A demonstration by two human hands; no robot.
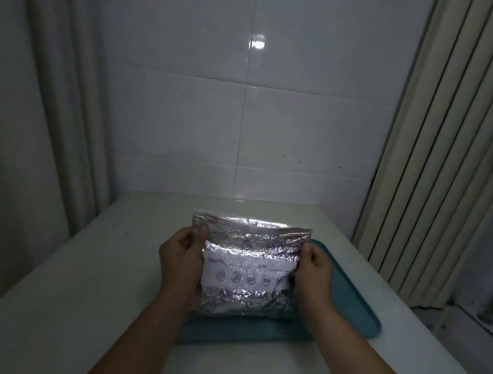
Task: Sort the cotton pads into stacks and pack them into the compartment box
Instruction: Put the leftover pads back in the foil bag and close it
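Hands gripped one silver foil zip bag [249, 267]: left hand [180, 257] and right hand [315, 270] pinched opposite edges. Below the grip lay one teal tray [355, 313] on a white table [65, 292].

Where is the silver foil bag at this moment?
In the head view, the silver foil bag is at the centre, held upright between the left hand and right hand, over the teal tray on the white table.
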